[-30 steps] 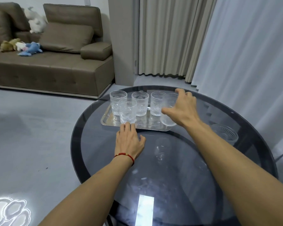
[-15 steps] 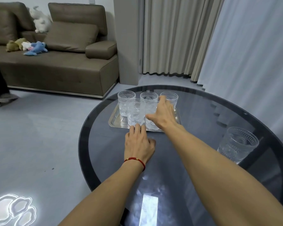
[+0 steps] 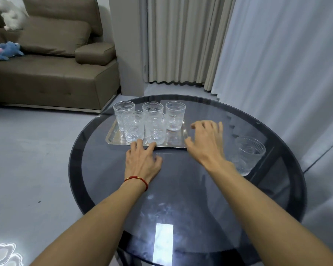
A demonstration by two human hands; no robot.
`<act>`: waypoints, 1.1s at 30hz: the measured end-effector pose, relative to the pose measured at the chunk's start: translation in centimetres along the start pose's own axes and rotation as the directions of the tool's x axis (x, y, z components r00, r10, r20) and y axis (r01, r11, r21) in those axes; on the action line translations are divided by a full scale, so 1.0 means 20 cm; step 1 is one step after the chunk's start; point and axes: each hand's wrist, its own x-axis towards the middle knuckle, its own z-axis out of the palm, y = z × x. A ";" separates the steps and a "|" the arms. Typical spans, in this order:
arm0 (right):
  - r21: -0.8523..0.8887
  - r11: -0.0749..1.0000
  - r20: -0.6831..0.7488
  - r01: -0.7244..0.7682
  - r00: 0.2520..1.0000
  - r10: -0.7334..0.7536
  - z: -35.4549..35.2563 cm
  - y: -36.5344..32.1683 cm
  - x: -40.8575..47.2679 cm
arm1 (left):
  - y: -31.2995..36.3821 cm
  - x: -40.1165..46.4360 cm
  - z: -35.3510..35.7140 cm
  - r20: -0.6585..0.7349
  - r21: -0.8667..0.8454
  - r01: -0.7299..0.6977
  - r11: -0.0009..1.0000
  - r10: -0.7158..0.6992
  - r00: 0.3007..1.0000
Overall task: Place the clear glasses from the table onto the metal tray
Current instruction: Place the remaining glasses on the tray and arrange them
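Fingers of the right hand (image 3: 206, 143) are spread wide and curled a little, and they hold nothing. Half a second ago this hand was on a glass at the front of the tray. Now it has let go and pulled back, off the tray's right end. That glass (image 3: 155, 129) stands on the tray (image 3: 173, 140) by itself, in the front row beside another front glass (image 3: 133, 126). Three more glasses stand in a back row: one at the left (image 3: 123, 112), one in the middle (image 3: 152, 108) and one at the right (image 3: 175, 116).

So five glasses are on the tray now. One last glass (image 3: 246, 155) is still on the table (image 3: 181, 198), near its right edge, just beside the right wrist. I think that one comes next, and the free spot for it looks like the front right corner of the tray.

The right hand floats above the table, palm down, with the arm reaching forward. It sits between the tray and the last glass.

The left hand (image 3: 142, 162) lies flat on the table with a red string (image 3: 136, 179) round the wrist. Its fingertips (image 3: 137, 145) touch the front edge of the tray, as they did before. They are close together and hold nothing. It looks like this hand keeps the tray from sliding.
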 end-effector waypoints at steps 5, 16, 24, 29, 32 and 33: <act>-0.349 0.909 0.052 -0.229 0.964 0.262 -0.16 0.28 -0.14 | 0.00 -0.02 -0.02 0.023 -0.020 -0.004 1.000 0.005 1.000; -0.014 0.903 0.060 -0.430 0.901 0.430 -0.24 0.40 -0.22 | 0.00 -0.04 -0.02 0.060 -0.062 0.004 0.998 0.000 0.998; 0.395 0.912 0.002 -0.108 0.993 0.117 -0.20 0.12 -0.06 | 0.00 -0.05 -0.02 0.059 -0.026 -0.028 0.999 0.029 0.998; 0.487 0.867 0.025 -0.104 0.994 0.105 -0.09 -0.08 0.14 | -0.01 -0.04 -0.01 0.025 -0.004 -0.044 0.999 0.044 0.999; 0.440 0.892 0.063 -0.104 0.994 0.084 -0.02 -0.10 0.23 | -0.01 -0.04 0.01 0.011 -0.007 -0.053 0.999 0.053 0.999; 0.426 0.899 0.072 -0.100 0.994 0.076 0.01 -0.10 0.25 | -0.01 -0.04 0.01 0.010 -0.004 -0.053 0.999 0.054 0.999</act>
